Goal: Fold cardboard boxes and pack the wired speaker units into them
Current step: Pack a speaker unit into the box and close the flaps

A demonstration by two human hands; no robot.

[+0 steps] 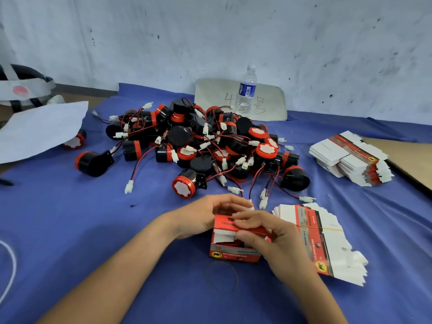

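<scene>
Nearest on the blue cloth point(70, 230) lies a loose rubber band point(221, 277), with a white cord point(10, 272) curving in at the left edge. Just beyond the band stands an erected red and white cardboard box point(233, 252), held between both of the person's hands. The left hand point(203, 217) curls round its far left side. The right hand point(264, 232) pinches the red top flap with bent fingers, holding it partly lowered over the opening. Something red shows inside under the flap, too hidden to name. Just right of the box a banded stack of flat boxes point(327, 244) lies fanned out, a thin elastic crossing it. Farther in, near the middle of the cloth, sits a heap of wired speaker units point(210, 141), black bodies with red rims, red and black leads and white plugs tangled together. A single unit point(185, 186) rests at its near edge and another unit point(93, 163) lies apart to the left. A looser stack of flat boxes point(350, 157) sits at the far right. At the left a sheet of white paper point(39, 129) partly covers one more speaker. Behind the heap a water bottle point(246, 90) stands upright in front of a pale board point(210, 94) leaning on the scuffed wall point(210, 31).
</scene>
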